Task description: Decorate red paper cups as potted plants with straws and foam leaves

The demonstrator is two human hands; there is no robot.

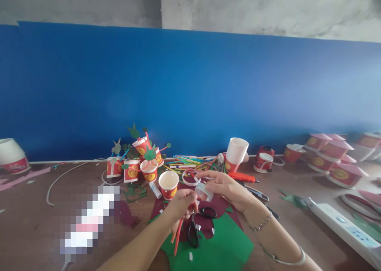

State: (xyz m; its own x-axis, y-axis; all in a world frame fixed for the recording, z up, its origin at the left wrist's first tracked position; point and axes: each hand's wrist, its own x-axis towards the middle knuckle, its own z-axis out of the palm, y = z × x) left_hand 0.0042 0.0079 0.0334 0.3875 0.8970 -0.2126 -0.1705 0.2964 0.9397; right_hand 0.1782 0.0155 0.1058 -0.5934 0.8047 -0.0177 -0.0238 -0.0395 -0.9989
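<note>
My left hand (185, 205) is closed around a red straw (178, 237), whose lower part hangs below the fingers. A translucent roll of tape (204, 192) sits at the fingertips of my right hand (224, 186), close to the left fingers. Under both hands lie black-handled scissors (193, 235), partly hidden by the left hand. They rest on green paper (222, 243) and dark red paper (154, 211) with small white scraps. Just beyond my left hand stands a red and white paper cup (168, 185), its mouth upward, with a glue stick (155, 190) beside it.
Decorated paper cups (131, 171) with green paper leaves stand at the back left. Colourful straws (187, 160) lie behind. A tall cup stack (236, 152), an orange utility knife (242, 177) and a white power strip (348, 227) are on the right. A pixelated bright object (92, 219) lies left.
</note>
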